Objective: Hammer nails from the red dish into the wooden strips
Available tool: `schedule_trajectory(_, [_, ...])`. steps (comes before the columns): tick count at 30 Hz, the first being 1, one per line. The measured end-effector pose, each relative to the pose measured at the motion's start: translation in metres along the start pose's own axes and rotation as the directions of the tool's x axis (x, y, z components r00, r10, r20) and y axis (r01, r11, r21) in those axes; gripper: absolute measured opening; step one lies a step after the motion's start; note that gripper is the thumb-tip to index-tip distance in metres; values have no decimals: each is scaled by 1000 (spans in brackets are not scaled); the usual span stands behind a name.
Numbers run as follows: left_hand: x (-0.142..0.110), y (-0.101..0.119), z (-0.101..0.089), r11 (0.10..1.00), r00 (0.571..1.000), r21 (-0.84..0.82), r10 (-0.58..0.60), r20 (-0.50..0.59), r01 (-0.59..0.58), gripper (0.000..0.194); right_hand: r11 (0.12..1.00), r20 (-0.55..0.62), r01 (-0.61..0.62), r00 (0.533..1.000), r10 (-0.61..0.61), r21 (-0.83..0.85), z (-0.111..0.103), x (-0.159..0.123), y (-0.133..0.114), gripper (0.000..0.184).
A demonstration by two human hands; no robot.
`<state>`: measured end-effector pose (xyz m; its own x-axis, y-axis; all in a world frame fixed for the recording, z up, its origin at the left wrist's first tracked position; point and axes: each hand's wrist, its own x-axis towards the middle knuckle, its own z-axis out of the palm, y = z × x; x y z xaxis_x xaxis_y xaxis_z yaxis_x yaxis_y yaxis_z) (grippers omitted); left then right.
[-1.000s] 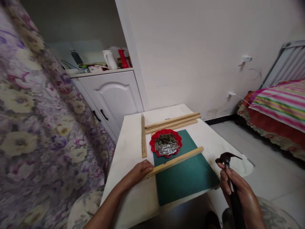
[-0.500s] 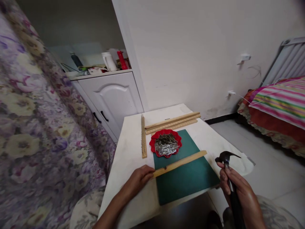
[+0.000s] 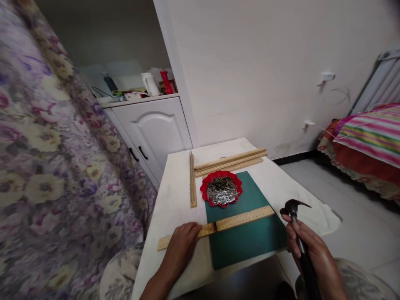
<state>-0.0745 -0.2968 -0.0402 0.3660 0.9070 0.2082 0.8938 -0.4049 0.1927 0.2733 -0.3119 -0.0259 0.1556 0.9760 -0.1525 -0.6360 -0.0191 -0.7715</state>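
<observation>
My left hand (image 3: 183,242) lies flat, fingers together, on a long wooden strip (image 3: 240,218) marked with rows of dots. The strip lies flat across the near part of a green mat (image 3: 246,241) and sticks out past its left edge. My right hand (image 3: 311,252) is closed round the black handle of a hammer (image 3: 295,208), its head held up just right of the mat. A red scalloped dish (image 3: 221,188) full of small nails sits at the mat's far end.
The white table (image 3: 175,196) also bears a strip with nails in it (image 3: 193,183) and two more strips (image 3: 231,160) at the back. A flowered curtain hangs at left, a white cabinet (image 3: 153,129) behind, a striped bed (image 3: 368,137) at right.
The strip under my left hand has turned from on edge to flat, dotted face up, and slid left past the mat's edge. The hammer hand has barely moved.
</observation>
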Motion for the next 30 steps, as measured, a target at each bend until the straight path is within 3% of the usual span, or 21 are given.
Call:
schedule_trajectory(7, [-1, 1, -3, 997, 999, -75, -2, -38, -1, 29, 999, -4, -35, 999, 34, -26, -1, 2, 2, 35])
schedule_trajectory(10, [8, 19, -13, 981, 998, -196, -19, -65, 5, 27, 999, -7, -29, 1000, 29, -16, 1, 1, 1, 35])
schedule_trajectory(14, [49, 52, -22, 957, 995, -289, -24, -92, -4, 21, 1000, 23, -9, 1000, 10, -12, 2, 2, 5, 33])
schedule_trajectory(18, [106, 69, -12, 987, 997, -162, -26, -77, 14, 17, 999, 55, -8, 998, 10, -33, 4, 6, 12, 29])
schedule_trajectory(22, [148, 67, 7, 997, 996, -10, -83, -17, 83, 16, 999, 76, -43, 996, 45, -25, 6, 9, 18, 32])
schedule_trajectory(25, [161, 63, 16, 993, 993, 59, -106, 50, 103, 14, 998, 99, -55, 994, 57, -16, 6, 10, 21, 33])
schedule_trajectory(30, [162, 66, 17, 980, 988, 157, -137, 71, 125, 12, 998, 106, -56, 993, 60, -42, 8, 10, 23, 32])
